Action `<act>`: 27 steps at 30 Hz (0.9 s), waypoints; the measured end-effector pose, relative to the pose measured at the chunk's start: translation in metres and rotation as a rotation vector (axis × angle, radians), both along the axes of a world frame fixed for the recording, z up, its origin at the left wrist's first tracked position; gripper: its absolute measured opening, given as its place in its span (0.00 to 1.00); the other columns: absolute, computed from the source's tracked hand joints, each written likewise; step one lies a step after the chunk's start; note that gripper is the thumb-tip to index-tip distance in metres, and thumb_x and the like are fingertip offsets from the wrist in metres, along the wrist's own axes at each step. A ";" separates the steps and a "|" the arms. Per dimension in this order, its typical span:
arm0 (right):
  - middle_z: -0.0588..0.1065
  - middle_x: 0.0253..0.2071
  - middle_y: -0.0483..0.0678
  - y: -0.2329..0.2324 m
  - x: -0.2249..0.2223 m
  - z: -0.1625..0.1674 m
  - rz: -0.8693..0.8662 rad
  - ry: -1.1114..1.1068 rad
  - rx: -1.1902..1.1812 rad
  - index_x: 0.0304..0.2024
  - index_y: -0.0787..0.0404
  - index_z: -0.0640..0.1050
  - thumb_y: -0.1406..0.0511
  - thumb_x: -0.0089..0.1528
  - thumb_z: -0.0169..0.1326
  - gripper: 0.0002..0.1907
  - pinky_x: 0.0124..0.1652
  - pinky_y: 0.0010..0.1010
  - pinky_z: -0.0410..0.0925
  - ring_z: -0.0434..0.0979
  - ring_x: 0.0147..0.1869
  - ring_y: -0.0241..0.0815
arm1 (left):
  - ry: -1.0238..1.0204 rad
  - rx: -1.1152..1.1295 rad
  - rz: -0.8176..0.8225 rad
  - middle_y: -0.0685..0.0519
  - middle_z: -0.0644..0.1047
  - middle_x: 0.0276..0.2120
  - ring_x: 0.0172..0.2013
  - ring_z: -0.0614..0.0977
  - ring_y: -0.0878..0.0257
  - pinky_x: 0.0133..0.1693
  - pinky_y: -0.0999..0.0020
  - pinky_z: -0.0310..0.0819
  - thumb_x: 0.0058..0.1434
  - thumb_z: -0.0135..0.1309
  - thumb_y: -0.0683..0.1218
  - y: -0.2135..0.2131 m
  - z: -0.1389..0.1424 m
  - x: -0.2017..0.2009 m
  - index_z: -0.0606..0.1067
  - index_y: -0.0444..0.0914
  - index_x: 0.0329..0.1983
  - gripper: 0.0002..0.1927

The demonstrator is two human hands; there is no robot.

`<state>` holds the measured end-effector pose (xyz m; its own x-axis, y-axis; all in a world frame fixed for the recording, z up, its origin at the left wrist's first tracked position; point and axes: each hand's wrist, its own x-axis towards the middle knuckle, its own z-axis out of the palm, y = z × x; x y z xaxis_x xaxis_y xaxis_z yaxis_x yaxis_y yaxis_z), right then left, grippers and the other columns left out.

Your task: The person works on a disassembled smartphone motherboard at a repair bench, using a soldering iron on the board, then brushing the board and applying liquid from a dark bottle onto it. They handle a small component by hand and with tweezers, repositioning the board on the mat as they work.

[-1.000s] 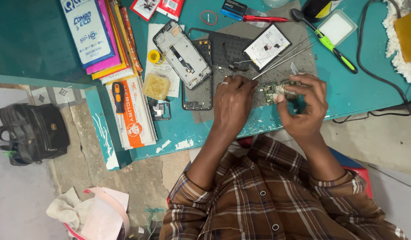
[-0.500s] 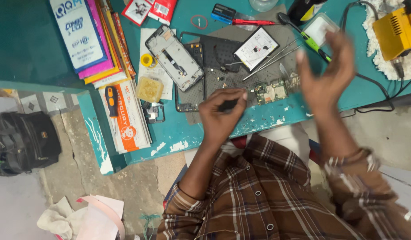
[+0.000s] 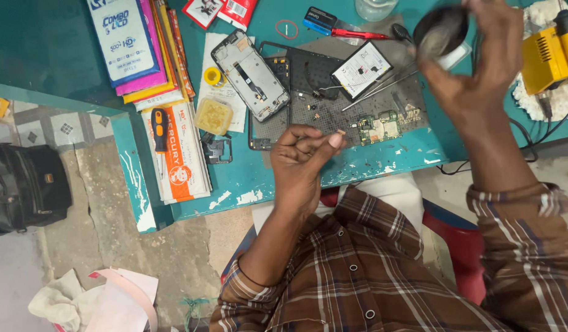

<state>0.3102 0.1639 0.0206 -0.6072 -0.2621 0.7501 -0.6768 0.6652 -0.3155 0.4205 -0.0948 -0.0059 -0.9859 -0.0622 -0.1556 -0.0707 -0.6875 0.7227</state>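
Left fingers [image 3: 308, 138] are curled in with the thumb pressed to the fingertips, pinching something tiny and pale, too small to tell what, maybe a screw or a clip. That left hand [image 3: 299, 163] hovers just above the front edge of the desk [image 3: 235, 190], forearm coming straight up from the plaid sleeve, wrist a bit bent

Right fingers [image 3: 490, 24] are wrapped around a small round dark tub [image 3: 441, 31], blurry, lifted up off the desk at the far right. The right hand [image 3: 481, 67] is raised high, arm stretched out and up, well apart from the left one

As for progress, looks like mid-teardown to me: the phone frame [image 3: 250, 74] lies open and gutted on the dark work mat [image 3: 321, 86], the little green circuit board [image 3: 379, 128] sits out on the mat just beside the left hand, and a screen panel [image 3: 361, 69] lies face up near it. Tweezers [image 3: 382, 85] rest across the mat, untouched. Loose small bits are scattered on the mat, so nothing is back together yet; I'd say the board work is what's left, then reassembly

A yellow soldering tool [image 3: 548, 52] sits at the right edge
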 end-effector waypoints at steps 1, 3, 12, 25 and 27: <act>0.71 0.56 0.59 -0.001 0.007 0.005 0.017 0.046 0.062 0.63 0.68 0.72 0.72 0.62 0.70 0.30 0.68 0.47 0.65 0.74 0.64 0.58 | -0.018 0.000 -0.011 0.41 0.84 0.37 0.41 0.87 0.56 0.48 0.64 0.82 0.63 0.61 0.31 0.001 0.002 0.000 0.72 0.34 0.43 0.11; 0.71 0.52 0.56 -0.002 0.016 0.014 0.106 0.172 0.191 0.58 0.67 0.73 0.69 0.61 0.75 0.29 0.72 0.57 0.60 0.73 0.63 0.56 | -0.036 -0.003 -0.027 0.41 0.84 0.37 0.41 0.87 0.56 0.48 0.64 0.82 0.62 0.61 0.31 0.002 0.004 -0.001 0.73 0.34 0.43 0.11; 0.76 0.45 0.44 -0.008 0.042 0.025 0.040 0.307 0.525 0.45 0.55 0.87 0.69 0.58 0.73 0.13 0.70 0.55 0.58 0.75 0.59 0.46 | -0.026 -0.036 -0.068 0.42 0.84 0.35 0.41 0.87 0.56 0.44 0.64 0.83 0.64 0.61 0.32 0.007 0.000 0.004 0.72 0.36 0.41 0.10; 0.74 0.40 0.35 -0.018 0.049 0.035 -0.043 0.472 0.690 0.44 0.45 0.88 0.63 0.58 0.71 0.11 0.72 0.48 0.54 0.73 0.58 0.37 | -0.053 -0.024 -0.099 0.41 0.83 0.34 0.39 0.87 0.56 0.44 0.63 0.85 0.63 0.61 0.31 0.015 -0.004 0.009 0.71 0.36 0.39 0.11; 0.74 0.40 0.35 -0.019 0.048 0.034 -0.029 0.470 0.682 0.44 0.45 0.88 0.62 0.58 0.71 0.12 0.72 0.49 0.54 0.73 0.58 0.38 | -0.059 -0.036 -0.103 0.42 0.83 0.34 0.39 0.87 0.56 0.44 0.64 0.84 0.63 0.61 0.31 0.015 -0.005 0.009 0.71 0.36 0.39 0.11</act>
<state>0.3578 0.1453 0.0550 -0.2838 -0.7401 0.6096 -0.6170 0.6276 0.4748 0.4297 -0.0796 -0.0107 -0.9765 0.0324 -0.2133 -0.1830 -0.6479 0.7394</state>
